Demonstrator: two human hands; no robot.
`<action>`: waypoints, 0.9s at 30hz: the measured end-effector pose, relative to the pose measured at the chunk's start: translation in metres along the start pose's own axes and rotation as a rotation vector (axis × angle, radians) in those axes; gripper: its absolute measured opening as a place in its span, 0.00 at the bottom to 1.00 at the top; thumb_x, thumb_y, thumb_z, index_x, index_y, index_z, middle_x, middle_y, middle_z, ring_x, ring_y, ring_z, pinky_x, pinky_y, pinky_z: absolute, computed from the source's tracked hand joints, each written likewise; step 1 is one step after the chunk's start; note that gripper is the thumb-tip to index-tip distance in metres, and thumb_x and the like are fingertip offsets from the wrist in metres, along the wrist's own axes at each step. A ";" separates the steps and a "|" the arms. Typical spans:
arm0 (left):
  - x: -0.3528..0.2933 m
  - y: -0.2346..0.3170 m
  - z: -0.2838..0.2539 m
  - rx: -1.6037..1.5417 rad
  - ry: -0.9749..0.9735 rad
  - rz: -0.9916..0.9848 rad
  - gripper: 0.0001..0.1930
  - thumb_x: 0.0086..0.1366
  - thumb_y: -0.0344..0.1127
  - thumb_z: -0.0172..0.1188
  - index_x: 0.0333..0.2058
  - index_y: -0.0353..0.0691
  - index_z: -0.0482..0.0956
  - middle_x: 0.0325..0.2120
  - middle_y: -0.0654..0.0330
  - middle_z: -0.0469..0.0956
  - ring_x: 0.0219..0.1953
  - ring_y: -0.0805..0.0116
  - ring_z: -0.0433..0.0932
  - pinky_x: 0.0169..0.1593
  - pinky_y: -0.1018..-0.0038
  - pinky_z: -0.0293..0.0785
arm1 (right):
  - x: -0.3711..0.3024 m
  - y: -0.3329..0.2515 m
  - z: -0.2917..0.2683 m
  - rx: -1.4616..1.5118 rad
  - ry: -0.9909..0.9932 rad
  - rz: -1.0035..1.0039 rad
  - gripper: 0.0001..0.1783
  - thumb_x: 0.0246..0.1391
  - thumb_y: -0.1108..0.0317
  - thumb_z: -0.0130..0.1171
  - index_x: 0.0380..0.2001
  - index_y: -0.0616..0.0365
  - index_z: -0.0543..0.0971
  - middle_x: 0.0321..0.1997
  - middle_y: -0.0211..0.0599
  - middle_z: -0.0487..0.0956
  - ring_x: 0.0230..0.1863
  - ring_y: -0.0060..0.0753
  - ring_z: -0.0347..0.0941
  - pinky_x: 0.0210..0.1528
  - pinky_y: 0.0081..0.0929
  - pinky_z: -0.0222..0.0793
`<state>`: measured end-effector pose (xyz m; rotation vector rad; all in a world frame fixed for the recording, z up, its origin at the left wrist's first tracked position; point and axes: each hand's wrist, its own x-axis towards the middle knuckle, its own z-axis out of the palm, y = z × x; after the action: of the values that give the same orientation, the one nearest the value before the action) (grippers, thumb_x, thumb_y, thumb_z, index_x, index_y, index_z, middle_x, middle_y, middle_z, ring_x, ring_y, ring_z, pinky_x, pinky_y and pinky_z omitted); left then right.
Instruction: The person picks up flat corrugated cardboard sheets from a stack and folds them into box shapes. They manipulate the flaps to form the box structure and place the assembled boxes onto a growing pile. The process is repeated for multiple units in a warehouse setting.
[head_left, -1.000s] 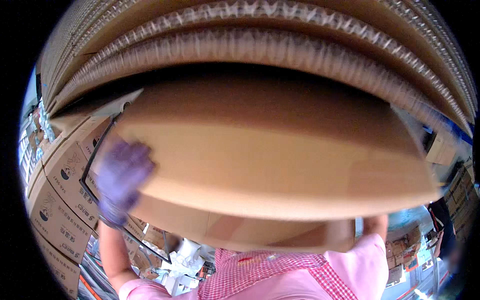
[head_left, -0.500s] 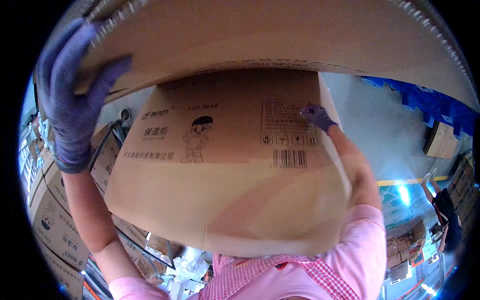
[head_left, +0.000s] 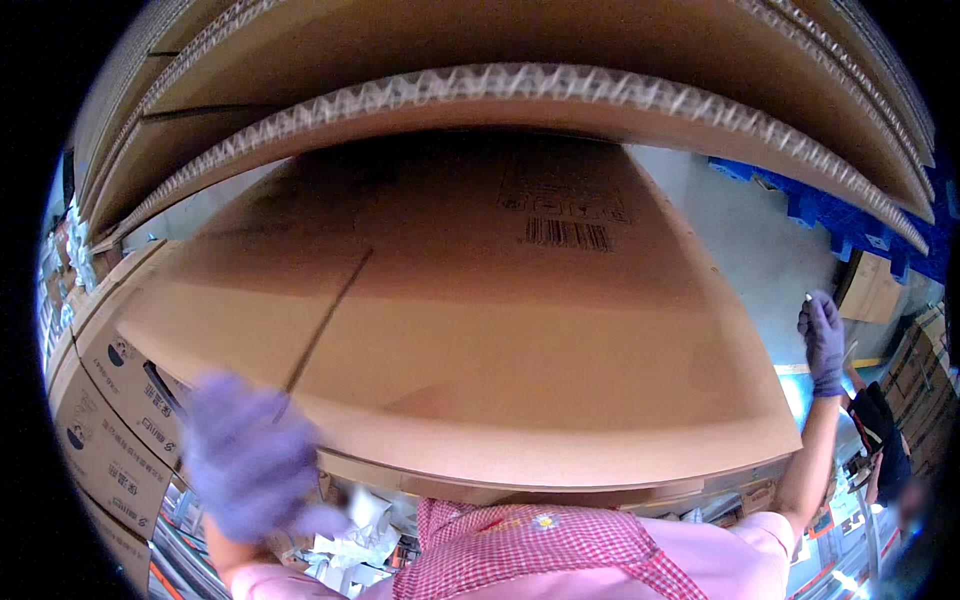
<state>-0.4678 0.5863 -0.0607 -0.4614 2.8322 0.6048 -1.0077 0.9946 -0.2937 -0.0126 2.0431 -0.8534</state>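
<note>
A large flat sheet of brown cardboard (head_left: 530, 350) spreads in front of my body, its near edge close to my checked apron. It bears a printed barcode and a dark crease on its left part. My left hand (head_left: 250, 455), in a purple-grey glove, is at the sheet's near left corner; motion smears its fingers. My right hand (head_left: 822, 340), gloved alike, is beyond the sheet's right edge, apart from it, with fingers curled. A tiny pale spot shows at its fingertips, too small to name. Corrugated cardboard sheets (head_left: 560, 85) stand upright beyond the flat sheet.
Printed cartons (head_left: 105, 440) are stacked at the left. Blue pallets (head_left: 850, 215) lie at the far right, near a plain cardboard piece (head_left: 872, 288). Another person (head_left: 880, 440) is at the right edge. White plastic wrapping (head_left: 365, 540) shows below the sheet.
My left hand has come down from the upright sheet to the near left corner. My right hand has moved off the board to the right. The board in front now reaches wider near me.
</note>
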 end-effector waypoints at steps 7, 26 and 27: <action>0.099 -0.145 -0.001 0.446 0.384 0.031 0.34 0.48 0.30 0.75 0.57 0.39 0.74 0.57 0.51 0.73 0.61 0.54 0.70 0.64 0.62 0.66 | 0.097 0.066 0.296 -0.456 -0.774 -0.226 0.15 0.60 0.57 0.62 0.39 0.58 0.79 0.32 0.29 0.77 0.31 0.22 0.68 0.36 0.25 0.68; 0.060 -0.074 0.005 0.279 0.177 0.100 0.28 0.53 0.51 0.70 0.50 0.45 0.78 0.60 0.50 0.70 0.66 0.41 0.62 0.70 0.42 0.48 | 0.072 -0.022 0.095 -0.480 -0.554 -0.216 0.16 0.63 0.65 0.57 0.50 0.62 0.79 0.47 0.41 0.81 0.44 0.32 0.76 0.51 0.32 0.73; 0.080 -0.090 0.001 0.249 0.278 0.115 0.33 0.51 0.49 0.72 0.54 0.43 0.76 0.61 0.46 0.68 0.66 0.40 0.62 0.69 0.45 0.52 | 0.080 -0.011 0.152 -0.351 -0.691 -0.082 0.17 0.62 0.63 0.57 0.50 0.61 0.79 0.47 0.40 0.81 0.44 0.30 0.75 0.51 0.31 0.72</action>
<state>-0.5115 0.4885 -0.1153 -0.3633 3.1588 0.2132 -0.9464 0.8752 -0.4015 -0.5176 1.5099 -0.4354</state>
